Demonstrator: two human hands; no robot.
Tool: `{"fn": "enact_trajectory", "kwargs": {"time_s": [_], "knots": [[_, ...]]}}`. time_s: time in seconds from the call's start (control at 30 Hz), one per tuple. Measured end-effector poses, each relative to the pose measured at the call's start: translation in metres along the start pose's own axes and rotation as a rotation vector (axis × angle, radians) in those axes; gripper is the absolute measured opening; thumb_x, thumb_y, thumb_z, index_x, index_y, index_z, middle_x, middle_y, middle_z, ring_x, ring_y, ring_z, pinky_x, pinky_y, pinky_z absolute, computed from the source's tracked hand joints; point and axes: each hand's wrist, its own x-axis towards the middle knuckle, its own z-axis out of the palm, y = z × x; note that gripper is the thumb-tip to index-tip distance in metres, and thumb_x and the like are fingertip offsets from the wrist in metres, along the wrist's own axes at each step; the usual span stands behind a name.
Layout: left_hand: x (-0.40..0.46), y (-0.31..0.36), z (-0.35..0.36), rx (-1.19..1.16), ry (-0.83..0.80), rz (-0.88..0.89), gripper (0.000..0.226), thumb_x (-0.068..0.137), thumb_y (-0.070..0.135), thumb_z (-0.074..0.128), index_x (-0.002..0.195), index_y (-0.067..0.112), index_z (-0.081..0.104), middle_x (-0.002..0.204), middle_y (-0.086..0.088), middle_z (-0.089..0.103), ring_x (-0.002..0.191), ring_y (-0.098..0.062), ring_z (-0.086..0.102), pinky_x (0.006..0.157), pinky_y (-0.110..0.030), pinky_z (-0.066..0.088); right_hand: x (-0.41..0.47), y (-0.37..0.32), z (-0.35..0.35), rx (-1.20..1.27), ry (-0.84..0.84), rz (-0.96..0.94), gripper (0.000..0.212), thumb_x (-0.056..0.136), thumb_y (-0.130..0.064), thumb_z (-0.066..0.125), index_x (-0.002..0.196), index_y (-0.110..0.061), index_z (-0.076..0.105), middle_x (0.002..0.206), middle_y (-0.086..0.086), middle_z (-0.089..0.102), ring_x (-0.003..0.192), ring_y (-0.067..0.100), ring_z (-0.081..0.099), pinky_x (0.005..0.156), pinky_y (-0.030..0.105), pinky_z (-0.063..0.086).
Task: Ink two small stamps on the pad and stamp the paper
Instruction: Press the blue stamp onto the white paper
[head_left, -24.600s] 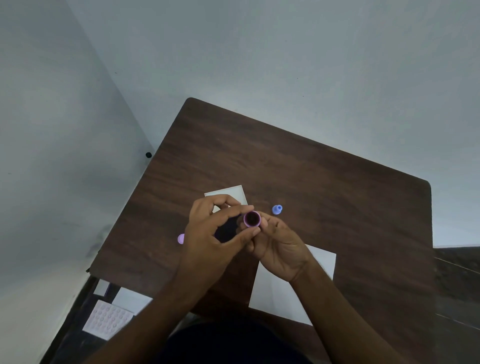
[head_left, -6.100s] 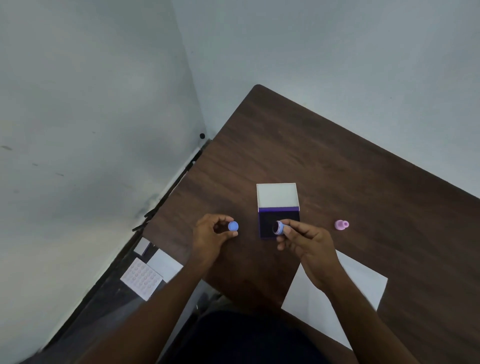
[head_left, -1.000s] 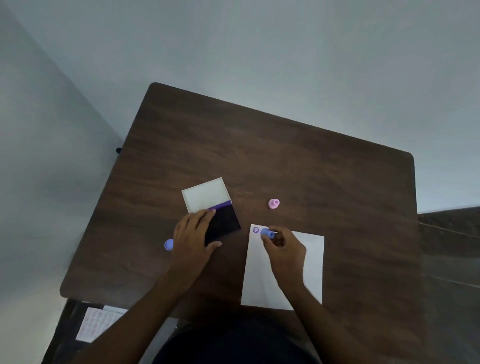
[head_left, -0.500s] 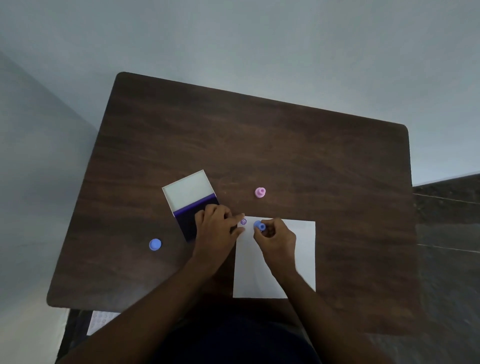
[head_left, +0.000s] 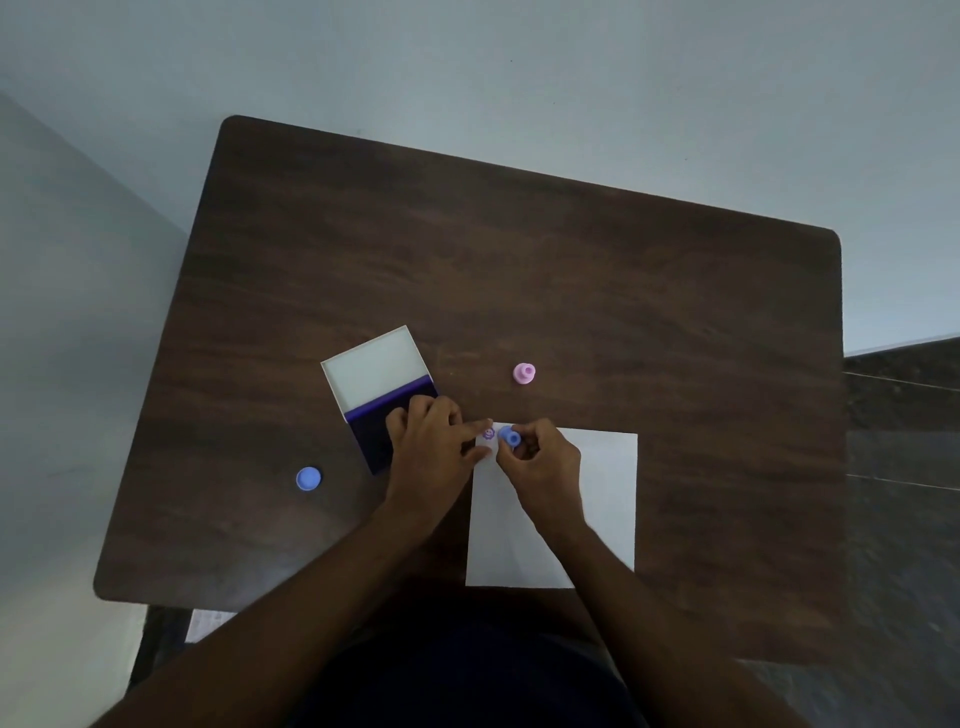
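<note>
right grip (head_left: 540, 460) pinched around small round blue plastic stamp (head_left: 511, 438) on flat white paper (head_left: 597, 483)

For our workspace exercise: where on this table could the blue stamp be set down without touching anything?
Free: the far half of the table, and right of the paper. Crowded: both hands, the ink pad, the pink stamp and the paper's top-left corner. The blue cap lies alone at left.
</note>
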Motion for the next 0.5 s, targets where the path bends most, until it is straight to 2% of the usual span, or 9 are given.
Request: {"fn": "enact_trajectory", "kwargs": {"time_s": [0.1, 0.27, 0.5], "knots": [[0.0001, 0.0007, -0.0006, 0.035, -0.007, 0.006, 0.049, 0.078, 0.058, 0.065, 0.105, 0.018, 0.065, 0.114, -0.005, 0.065, 0.105, -0.024, 0.053, 0.093, -0.035, 0.033, 0.0012, 0.0005, -0.0003, 0.0, -0.007, 0.007, 0.032, 0.077, -0.031, 0.076, 0.097, -0.011, 0.063, 0.098, 0.007, 0.07, 0.075, 0.011, 0.055, 0.073, 0.018, 0.044], [0.0011, 0.0026, -0.0015, 0.023, -0.001, 0.0, 0.049, 0.077, 0.057, 0.067, 0.103, 0.016, 0.066, 0.112, -0.007, 0.066, 0.104, -0.027, 0.054, 0.093, -0.038, 0.035, 0.0028, -0.0002, -0.001, 0.003, -0.003, 0.006, 0.033, 0.077, -0.031, 0.076, 0.098, -0.01, 0.063, 0.099, 0.008, 0.07, 0.077, 0.012, 0.057, 0.076, 0.023, 0.049], [0.0011, 0.0044, -0.001, -0.003, -0.017, -0.027, 0.05, 0.078, 0.058, 0.065, 0.105, 0.016, 0.064, 0.115, -0.007, 0.065, 0.106, -0.026, 0.052, 0.094, -0.037, 0.033, 0.0033, 0.0012, -0.001, -0.002, -0.01, 0.014, 0.032, 0.077, -0.032, 0.075, 0.098, -0.012, 0.063, 0.098, 0.007, 0.07, 0.076, 0.01, 0.056, 0.073, 0.019, 0.047]]}}
